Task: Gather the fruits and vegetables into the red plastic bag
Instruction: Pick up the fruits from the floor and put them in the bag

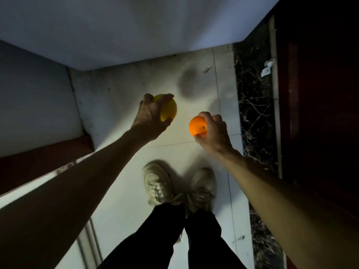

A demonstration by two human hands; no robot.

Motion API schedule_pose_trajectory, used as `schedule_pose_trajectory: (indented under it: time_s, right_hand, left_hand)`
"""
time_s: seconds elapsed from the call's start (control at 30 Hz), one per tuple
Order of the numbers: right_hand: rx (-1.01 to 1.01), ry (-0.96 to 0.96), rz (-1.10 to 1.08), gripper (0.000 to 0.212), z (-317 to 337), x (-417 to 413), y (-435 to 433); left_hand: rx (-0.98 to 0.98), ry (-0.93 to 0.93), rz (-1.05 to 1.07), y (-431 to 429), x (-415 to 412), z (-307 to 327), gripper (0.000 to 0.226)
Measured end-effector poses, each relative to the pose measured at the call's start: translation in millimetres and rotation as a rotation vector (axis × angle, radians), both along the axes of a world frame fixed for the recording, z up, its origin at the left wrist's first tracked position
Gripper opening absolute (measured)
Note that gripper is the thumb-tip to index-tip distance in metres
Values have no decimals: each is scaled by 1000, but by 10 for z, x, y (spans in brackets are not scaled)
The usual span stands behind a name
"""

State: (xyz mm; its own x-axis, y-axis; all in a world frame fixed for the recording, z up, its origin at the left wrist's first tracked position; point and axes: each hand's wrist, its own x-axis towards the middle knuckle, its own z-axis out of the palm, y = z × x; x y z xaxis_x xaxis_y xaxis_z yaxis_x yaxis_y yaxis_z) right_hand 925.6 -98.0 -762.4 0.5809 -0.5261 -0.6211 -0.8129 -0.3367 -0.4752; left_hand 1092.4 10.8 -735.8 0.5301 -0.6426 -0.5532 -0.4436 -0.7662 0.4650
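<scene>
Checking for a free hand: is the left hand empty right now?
No, the left hand grips a yellow fruit, and the right hand holds an orange.

The pale tiled floor (120,90) lies open ahead of the two beige lace-up shoes (157,183), hemmed by a grey-white wall (136,32) straight ahead and a second grey-white wall (33,98) on the left, with a reddish-brown wooden ledge (44,158) low on that side. On the right a black veined marble strip (254,98), carrying a crumpled white scrap (267,68), runs beside a dark red-brown wooden panel (320,94) that closes that side. The left hand (150,117), gripping a yellow round fruit (170,110), and the right hand (215,131), gripping an orange round fruit (197,126), hang apart above the floor with a gap between them.
</scene>
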Motion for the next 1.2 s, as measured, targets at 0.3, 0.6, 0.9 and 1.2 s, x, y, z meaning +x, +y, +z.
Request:
schedule_pose_trajectory:
  time_s: [0.3,0.6,0.9,1.2]
  right_hand:
    - [35,-67,-160,62,2577,-500,245]
    - [-8,-226,-292,64,4763,-815,742]
    - [-71,-370,-665,67,5890,-1078,1265]
    - [-310,-389,-1102,64,6593,-2412,1941]
  left_hand:
    - [-78,-19,43,391,-432,2443,69]
    - [-200,-50,-81,691,-615,4558,66]
    - [-366,11,-301,788,-521,5723,61]
    - [-415,31,-750,93,-1498,6409,67]
